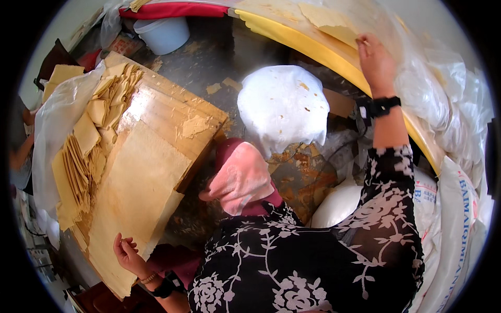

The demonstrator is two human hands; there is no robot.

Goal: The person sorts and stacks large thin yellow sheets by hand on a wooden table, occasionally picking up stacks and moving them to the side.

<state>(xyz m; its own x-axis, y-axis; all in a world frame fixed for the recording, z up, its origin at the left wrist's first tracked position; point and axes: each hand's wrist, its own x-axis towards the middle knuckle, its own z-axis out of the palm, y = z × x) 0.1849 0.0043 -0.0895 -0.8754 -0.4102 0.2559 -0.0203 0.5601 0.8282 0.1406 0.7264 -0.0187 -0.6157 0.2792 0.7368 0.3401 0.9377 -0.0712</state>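
My right hand is stretched out to the far right, its fingers pinched at the edge of a thin tan sheet that lies on the yellow-edged surface. My left hand hovers at the near end of a large smooth tan sheet, fingers loosely curled and apart, with nothing seen in them. That large sheet lies flat on a wooden table at the left. Along the table's far left side are folded tan sheets, piled in an uneven row.
Clear plastic film borders the folded pile; another person's arm shows beyond it. A white cloth covers something round ahead. A white bucket stands farther off. White printed sacks and bunched plastic are at my right.
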